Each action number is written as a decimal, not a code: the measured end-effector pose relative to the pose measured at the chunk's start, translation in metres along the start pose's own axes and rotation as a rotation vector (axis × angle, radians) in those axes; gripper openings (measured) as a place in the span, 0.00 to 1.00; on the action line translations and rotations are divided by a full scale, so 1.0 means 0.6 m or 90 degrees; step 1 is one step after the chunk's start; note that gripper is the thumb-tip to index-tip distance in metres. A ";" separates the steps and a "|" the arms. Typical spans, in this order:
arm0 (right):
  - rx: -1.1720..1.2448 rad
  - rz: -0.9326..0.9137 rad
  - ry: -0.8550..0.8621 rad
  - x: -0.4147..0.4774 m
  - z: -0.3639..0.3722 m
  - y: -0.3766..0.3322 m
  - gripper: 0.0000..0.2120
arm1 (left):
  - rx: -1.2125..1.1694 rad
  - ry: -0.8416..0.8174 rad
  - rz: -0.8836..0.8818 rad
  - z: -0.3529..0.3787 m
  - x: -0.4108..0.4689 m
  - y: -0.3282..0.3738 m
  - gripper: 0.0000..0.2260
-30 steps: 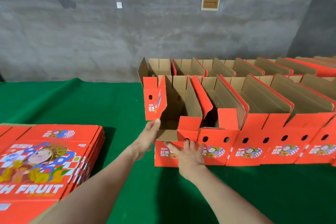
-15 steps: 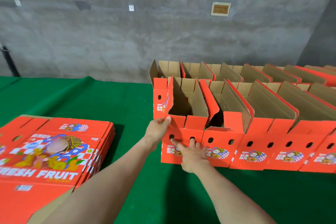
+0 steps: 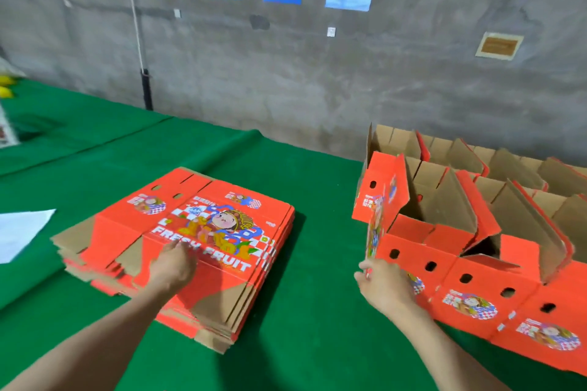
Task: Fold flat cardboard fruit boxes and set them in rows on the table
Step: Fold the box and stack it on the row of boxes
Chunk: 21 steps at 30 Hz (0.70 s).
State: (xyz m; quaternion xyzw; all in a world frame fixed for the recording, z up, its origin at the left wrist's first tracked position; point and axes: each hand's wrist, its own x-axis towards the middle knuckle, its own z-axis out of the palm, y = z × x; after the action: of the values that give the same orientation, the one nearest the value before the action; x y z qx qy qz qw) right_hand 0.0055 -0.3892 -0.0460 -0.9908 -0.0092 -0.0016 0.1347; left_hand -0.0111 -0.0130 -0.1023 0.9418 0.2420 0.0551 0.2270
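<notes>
- A white sheet of paper (image 3: 19, 232) lies at the far left on the green table (image 3: 301, 343), well apart from my work.
- The stack of flat boxes (image 3: 222, 219) sits just right of it, printed side up, with its edges a little fanned.
- My left hand (image 3: 173, 265) rests on the top flat near the "FRESH FRUIT" lettering, on the near half of the stack. The fingers are laid out along the card and grip nothing.
- The step in hand, as I judge it, is taking the next flat. To do it well I should slide only the top sheet off by its near edge and press lightly, so the fanned pile below does not shift.
- Bare green cloth lies between the stack and my right hand (image 3: 386, 289).
- The right hand is at the near left corner of the end box (image 3: 422, 257), touching the low tip of its upright side flap (image 3: 381, 209). With the blur I cannot tell whether it pinches the flap or only brushes it.
- The rows of folded boxes (image 3: 508, 187) run off to the right, touching side by side, one row behind the other.
- The next box should go just left of the end box.
</notes>
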 end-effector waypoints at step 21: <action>0.681 0.379 -0.192 -0.063 0.166 -0.169 0.08 | 0.104 -0.098 0.296 0.087 -0.103 -0.093 0.28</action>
State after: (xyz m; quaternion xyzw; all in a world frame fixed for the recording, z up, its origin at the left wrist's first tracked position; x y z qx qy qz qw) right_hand -0.0344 -0.2659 -0.1149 -0.7359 0.2483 0.1807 0.6034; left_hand -0.0783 -0.0202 -0.1737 0.9887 0.0042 0.0143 0.1493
